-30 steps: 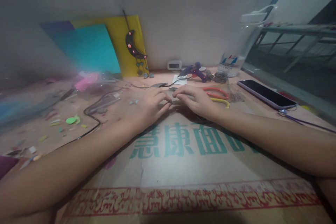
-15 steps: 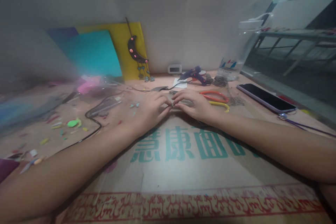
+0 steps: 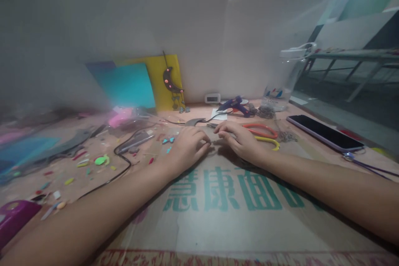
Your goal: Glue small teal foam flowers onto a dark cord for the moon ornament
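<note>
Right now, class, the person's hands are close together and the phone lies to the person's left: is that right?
Not quite: the head view shows the phone to the person's right. The left hand and right hand are indeed close together.

Free room over the near printed sheet, obstacles beyond the right hand: orange handle, glue gun.

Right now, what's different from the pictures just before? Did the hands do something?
The fingertips of the left hand and right hand nearly met; now they're slightly apart. Anything let go is too small to tell. The view tipped up, so things sit lower in the picture and more wall shows. The phone, glue gun and bottle stayed put.
</note>
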Action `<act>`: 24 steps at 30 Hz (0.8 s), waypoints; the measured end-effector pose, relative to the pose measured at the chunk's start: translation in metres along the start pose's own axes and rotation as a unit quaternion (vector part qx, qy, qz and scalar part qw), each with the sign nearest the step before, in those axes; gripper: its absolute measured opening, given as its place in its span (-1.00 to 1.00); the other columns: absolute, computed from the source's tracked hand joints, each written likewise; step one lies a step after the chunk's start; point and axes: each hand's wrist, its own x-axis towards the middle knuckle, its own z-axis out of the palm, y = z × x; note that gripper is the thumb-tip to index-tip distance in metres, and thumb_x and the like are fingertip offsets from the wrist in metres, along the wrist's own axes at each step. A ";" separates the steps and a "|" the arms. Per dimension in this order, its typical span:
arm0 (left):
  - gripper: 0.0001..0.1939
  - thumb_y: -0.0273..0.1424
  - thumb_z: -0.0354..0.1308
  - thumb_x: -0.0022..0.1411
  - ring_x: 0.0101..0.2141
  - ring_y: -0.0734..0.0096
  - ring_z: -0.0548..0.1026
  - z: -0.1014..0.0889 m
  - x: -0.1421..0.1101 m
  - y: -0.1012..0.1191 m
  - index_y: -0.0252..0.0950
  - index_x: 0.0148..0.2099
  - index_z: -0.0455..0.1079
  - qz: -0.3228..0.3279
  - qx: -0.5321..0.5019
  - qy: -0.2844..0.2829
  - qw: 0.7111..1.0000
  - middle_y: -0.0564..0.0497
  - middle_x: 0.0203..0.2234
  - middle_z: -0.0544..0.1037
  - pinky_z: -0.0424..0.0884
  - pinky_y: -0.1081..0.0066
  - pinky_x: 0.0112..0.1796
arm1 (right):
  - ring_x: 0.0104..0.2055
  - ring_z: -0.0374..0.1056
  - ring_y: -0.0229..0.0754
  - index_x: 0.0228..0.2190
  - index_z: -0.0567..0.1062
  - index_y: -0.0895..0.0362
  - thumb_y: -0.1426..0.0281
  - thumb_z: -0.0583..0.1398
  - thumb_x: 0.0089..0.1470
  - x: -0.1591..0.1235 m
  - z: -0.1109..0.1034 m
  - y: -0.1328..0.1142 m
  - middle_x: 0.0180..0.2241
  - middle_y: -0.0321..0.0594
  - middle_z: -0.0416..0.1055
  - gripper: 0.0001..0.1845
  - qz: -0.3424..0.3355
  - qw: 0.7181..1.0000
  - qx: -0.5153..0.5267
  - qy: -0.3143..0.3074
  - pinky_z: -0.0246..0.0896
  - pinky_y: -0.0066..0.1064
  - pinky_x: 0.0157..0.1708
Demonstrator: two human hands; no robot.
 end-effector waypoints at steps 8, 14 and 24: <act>-0.92 -0.39 0.11 0.29 -0.18 0.23 0.46 0.002 -0.001 -0.001 -0.26 -0.26 0.40 -0.003 -0.017 -0.001 1.000 -0.04 -0.29 0.54 0.35 0.23 -0.15 | -0.19 0.41 -0.09 -0.33 0.43 0.10 0.44 0.12 0.21 0.000 0.002 0.005 -0.31 -0.15 0.49 -0.91 -0.019 0.999 -0.024 0.013 0.31 -0.20 -0.13; -0.92 -0.39 0.12 0.28 -0.22 0.22 0.47 0.002 -0.001 0.000 -0.27 -0.26 0.39 -0.009 -0.023 0.026 0.999 -0.06 -0.32 0.55 0.37 0.23 -0.17 | -0.17 0.43 -0.07 -0.28 0.48 0.09 0.33 0.22 0.17 -0.001 0.004 0.011 -0.26 -0.13 0.53 -0.90 -0.047 0.999 -0.021 0.016 0.33 -0.16 -0.12; -0.93 -0.39 0.12 0.28 -0.24 0.25 0.47 0.005 -0.002 -0.001 -0.27 -0.24 0.39 0.018 -0.025 0.055 0.998 -0.04 -0.33 0.54 0.36 0.25 -0.18 | -0.15 0.41 -0.10 -0.30 0.52 0.11 0.42 0.22 0.16 -0.001 0.006 0.011 -0.27 -0.14 0.54 -0.94 -0.109 0.992 -0.061 -0.007 0.32 -0.16 -0.08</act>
